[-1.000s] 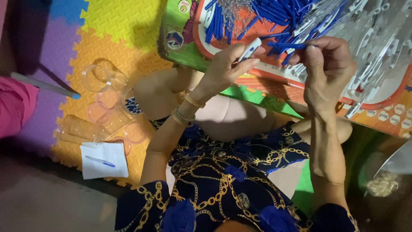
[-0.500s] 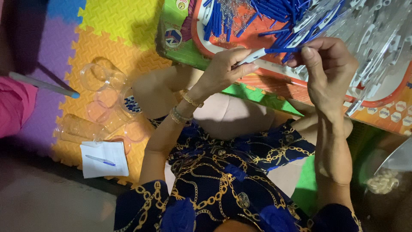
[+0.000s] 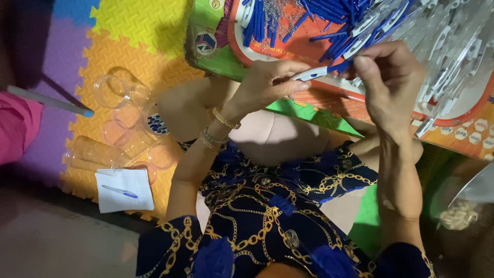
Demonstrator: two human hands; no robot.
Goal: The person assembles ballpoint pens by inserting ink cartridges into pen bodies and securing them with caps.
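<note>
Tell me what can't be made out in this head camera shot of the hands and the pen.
- Pen: its middle is hidden behind the left hand fingers.
- Right hand: seen from the back, so its fingertips' grip is hidden.
- Tray of pen parts: cut off by the top and right edges.
- Plastic cups: transparent, contents mostly unclear.

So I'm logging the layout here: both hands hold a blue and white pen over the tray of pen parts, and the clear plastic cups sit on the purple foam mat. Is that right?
Not quite. The head view shows the clear plastic cups on the orange foam mat, not the purple one. The rest stands: the left hand and right hand hold a blue and white pen over the tray of pen parts.
</note>
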